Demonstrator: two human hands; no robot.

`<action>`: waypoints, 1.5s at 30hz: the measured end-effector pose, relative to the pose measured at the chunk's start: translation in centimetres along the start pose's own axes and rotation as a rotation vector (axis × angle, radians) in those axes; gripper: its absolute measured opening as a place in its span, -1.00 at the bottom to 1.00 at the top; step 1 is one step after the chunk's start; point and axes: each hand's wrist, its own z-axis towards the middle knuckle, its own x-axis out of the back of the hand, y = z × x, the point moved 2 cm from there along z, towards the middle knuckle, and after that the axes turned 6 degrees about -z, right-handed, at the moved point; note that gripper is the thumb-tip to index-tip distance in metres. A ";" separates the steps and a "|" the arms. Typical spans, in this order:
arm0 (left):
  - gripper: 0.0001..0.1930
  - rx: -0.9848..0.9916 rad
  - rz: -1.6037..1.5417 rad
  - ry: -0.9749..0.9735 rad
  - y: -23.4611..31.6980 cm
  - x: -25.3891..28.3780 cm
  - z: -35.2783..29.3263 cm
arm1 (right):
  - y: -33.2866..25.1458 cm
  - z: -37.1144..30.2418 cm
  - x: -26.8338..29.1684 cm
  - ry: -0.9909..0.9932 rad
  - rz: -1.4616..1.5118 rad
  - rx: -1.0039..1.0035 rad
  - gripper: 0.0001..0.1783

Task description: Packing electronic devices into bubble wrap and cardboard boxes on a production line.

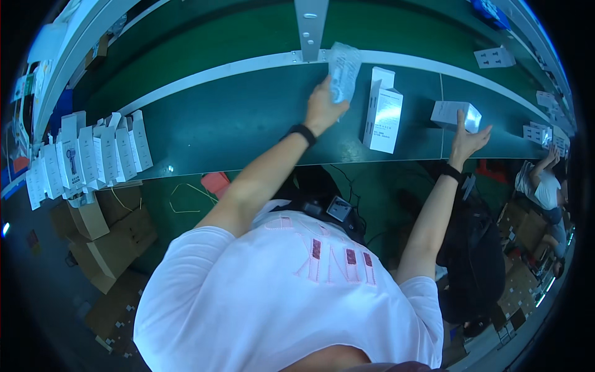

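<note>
While both our hands are over the green work surface [248, 118], we list its contents from its left end to its right. At the left end, by the near corner: one row of white cartons [88, 154], upright and close together, several with top flaps raised; below that corner, brown cardboard boxes [118, 245], partly open. Toward the middle, near the far edge: our left hand [325, 106], fingers closed on the lower part of one clear plastic pouch [344, 69], its contents not legible to us; the pouch shows against the white rail [248, 64] along that far edge, outside any carton. Just right of it, between far and near edges: one tall white carton [384, 121], end flap open. Farther right: one shorter white carton [454, 114], its visible end seemingly closed, and at its near side our right hand [469, 142], thumb and fingers spread wide; whether they press on the carton we cannot tell. Toward the right end: a few small white cartons [537, 134], and beyond the near edge, another person [545, 186]. Of progress we judge: partway; one carton apparently closed, the pouch unboxed, the tall carton's flap and several in the row unclosed.
</note>
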 end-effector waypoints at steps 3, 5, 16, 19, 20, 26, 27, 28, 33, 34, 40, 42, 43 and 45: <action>-0.20 -0.142 -0.273 -0.020 3.0 4.6 -4.7 | -10.7 -3.4 6.1 -0.093 0.552 0.272 -0.01; -0.20 -0.223 -0.314 -0.133 8.5 7.9 -8.7 | -16.6 -5.7 10.4 -0.347 0.858 0.444 -0.12; -0.11 0.486 -1.776 -0.793 11.8 11.3 -16.5 | -26.9 -12.8 22.6 -0.077 0.600 1.226 -0.59; -0.09 0.485 -1.777 -0.848 11.5 11.5 -16.3 | -27.7 -13.7 22.5 -0.107 0.603 1.176 -0.61; -0.09 0.487 -1.779 -0.846 11.5 11.6 -16.3 | -27.9 -13.8 22.5 -0.107 0.621 1.144 -0.60; -0.07 0.461 -1.797 -0.907 11.7 12.1 -15.7 | -28.0 -13.6 21.5 -0.067 0.665 1.074 -0.65; -0.06 0.456 -1.763 -0.866 11.7 12.2 -15.6 | -27.6 -13.4 21.3 -0.044 0.690 1.054 -0.65; -0.05 0.452 -1.727 -0.824 11.7 12.3 -15.5 | -27.3 -13.2 21.2 -0.043 0.685 1.048 -0.65; 0.00 0.477 -1.572 -0.777 10.7 12.3 -15.1 | -25.3 -14.0 19.4 0.025 0.963 0.792 -0.48; 0.01 0.471 -1.533 -0.773 10.6 12.4 -15.1 | -25.1 -13.9 19.3 0.025 0.958 0.783 -0.48; 0.11 0.522 -1.405 -0.753 10.4 12.2 -14.6 | -24.1 -12.1 20.4 -0.118 0.681 1.001 -0.59; 0.13 0.530 -1.355 -0.718 10.7 12.0 -14.8 | -23.9 -12.2 20.7 -0.097 0.693 1.008 -0.49; 0.15 0.526 -1.307 -0.676 10.9 11.9 -14.9 | -23.6 -12.4 21.0 -0.148 0.731 0.993 -0.50; 0.09 0.410 -1.266 -0.681 9.1 10.7 -15.3 | -23.2 -13.1 21.4 -0.144 0.755 1.015 -0.54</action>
